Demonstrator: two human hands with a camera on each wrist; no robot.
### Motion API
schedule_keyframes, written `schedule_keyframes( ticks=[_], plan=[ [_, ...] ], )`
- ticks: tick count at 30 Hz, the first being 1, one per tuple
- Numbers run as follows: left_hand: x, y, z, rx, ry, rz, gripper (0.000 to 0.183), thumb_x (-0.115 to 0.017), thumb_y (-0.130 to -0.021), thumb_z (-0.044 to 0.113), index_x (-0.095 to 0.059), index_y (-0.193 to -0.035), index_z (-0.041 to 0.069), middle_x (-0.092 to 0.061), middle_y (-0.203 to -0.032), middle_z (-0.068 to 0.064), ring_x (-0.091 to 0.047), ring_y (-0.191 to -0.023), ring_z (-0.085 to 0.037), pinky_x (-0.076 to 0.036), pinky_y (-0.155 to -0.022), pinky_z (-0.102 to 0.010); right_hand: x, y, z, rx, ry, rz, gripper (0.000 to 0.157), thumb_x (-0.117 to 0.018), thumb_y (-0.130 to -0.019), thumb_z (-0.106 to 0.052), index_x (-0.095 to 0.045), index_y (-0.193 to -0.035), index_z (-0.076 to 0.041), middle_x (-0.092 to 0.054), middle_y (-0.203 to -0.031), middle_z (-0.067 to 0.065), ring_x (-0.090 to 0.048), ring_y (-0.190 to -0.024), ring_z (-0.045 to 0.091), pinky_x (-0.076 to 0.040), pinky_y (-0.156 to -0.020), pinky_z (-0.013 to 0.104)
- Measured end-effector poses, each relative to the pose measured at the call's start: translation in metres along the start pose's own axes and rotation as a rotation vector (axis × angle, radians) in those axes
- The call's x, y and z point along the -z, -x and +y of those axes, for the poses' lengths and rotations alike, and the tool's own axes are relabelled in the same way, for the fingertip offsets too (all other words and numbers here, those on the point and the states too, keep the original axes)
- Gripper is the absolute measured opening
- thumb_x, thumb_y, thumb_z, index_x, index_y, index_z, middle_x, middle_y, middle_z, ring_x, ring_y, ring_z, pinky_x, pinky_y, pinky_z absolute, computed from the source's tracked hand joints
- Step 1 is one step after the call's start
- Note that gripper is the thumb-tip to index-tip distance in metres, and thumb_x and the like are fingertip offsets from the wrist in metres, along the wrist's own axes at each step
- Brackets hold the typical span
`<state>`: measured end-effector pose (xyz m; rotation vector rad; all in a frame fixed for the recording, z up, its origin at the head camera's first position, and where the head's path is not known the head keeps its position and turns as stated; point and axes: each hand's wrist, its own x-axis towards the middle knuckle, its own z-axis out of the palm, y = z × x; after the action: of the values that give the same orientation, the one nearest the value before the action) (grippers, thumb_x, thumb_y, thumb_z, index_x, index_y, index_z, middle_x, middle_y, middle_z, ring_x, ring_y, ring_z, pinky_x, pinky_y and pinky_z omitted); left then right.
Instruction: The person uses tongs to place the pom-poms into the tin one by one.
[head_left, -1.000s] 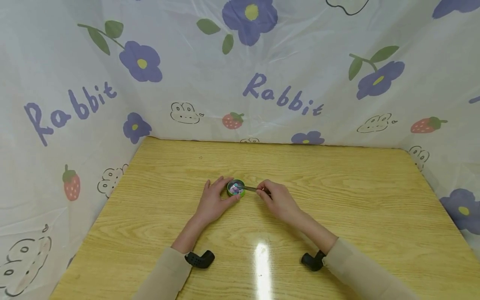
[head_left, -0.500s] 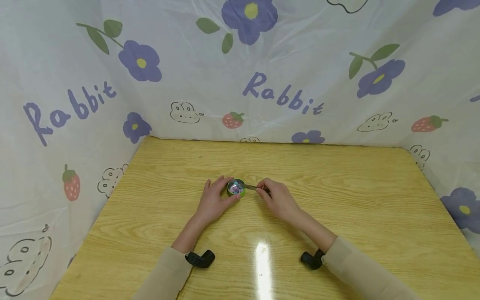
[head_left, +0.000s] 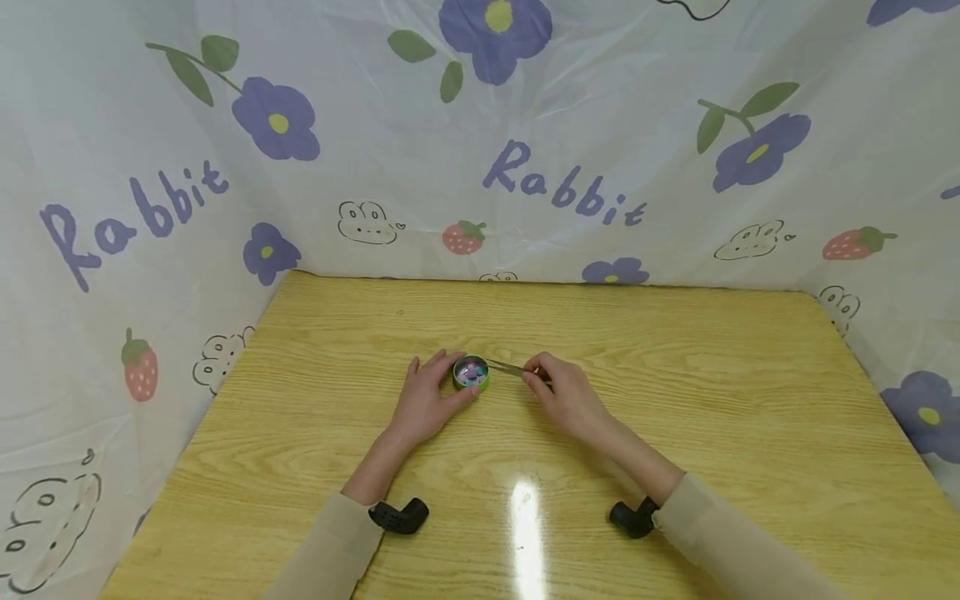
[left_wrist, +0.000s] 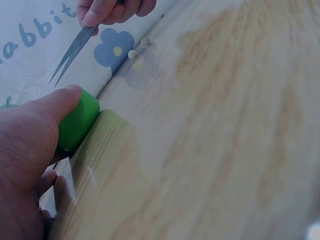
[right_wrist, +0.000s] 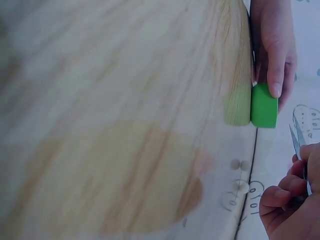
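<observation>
Your left hand (head_left: 429,400) grips the green round container (right_wrist: 264,106) from its left, thumb and fingers against its wall; your right hand (head_left: 567,393), apart to the container's right, pinches metal tweezers (left_wrist: 81,41). Their long axis runs leftward toward the container, parted tips just right of its rim and higher. Purple and teal pieces (head_left: 471,374) lie inside it. Beneath it spreads the table (head_left: 675,375); beyond stands Rabbit-print cloth (head_left: 360,125).

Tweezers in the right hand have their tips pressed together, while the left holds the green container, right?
No: the left wrist view shows the tweezers with tips apart. The right hand does hold them; the left hand holds the green container.
</observation>
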<state>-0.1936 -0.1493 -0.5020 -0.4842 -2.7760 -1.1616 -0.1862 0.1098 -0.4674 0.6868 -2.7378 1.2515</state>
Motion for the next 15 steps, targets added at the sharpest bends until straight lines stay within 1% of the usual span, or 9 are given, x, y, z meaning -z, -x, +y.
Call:
schedule_keyframes(
  ticks=[5,9,15],
  plan=[
    [0.000,0.000,0.000,0.002,0.008,-0.003,0.064,-0.079,-0.093,0.035,-0.057,-0.145,0.004,-0.059,-0.143,-0.019,-0.039,-0.146,-0.038,-0.006,-0.123,-0.059,0.009,0.005,0.008,-0.005,-0.003,0.004,0.013,-0.059,-0.106,-0.013,-0.066,-0.111,-0.004,-0.067,-0.086,0.006,-0.060,-0.072,0.009,-0.054,-0.066,0.033],
    [-0.001,0.000,-0.001,0.005,0.009,-0.004,0.064,-0.078,-0.093,0.035,-0.057,-0.145,0.005,-0.059,-0.143,-0.018,-0.039,-0.146,-0.037,-0.006,-0.123,-0.059,0.015,0.009,0.012,-0.030,0.005,0.009,0.013,-0.059,-0.106,-0.014,-0.067,-0.111,-0.004,-0.068,-0.088,0.007,-0.063,-0.075,0.013,-0.055,-0.069,0.036],
    [0.000,0.000,0.001,-0.007,0.015,0.007,0.064,-0.079,-0.092,0.033,-0.057,-0.144,0.004,-0.059,-0.143,-0.020,-0.039,-0.145,-0.039,-0.006,-0.123,-0.060,0.024,0.017,0.019,-0.076,0.024,0.018,0.013,-0.060,-0.106,-0.014,-0.067,-0.110,-0.004,-0.067,-0.087,0.005,-0.064,-0.077,0.014,-0.056,-0.071,0.037]
  ],
)
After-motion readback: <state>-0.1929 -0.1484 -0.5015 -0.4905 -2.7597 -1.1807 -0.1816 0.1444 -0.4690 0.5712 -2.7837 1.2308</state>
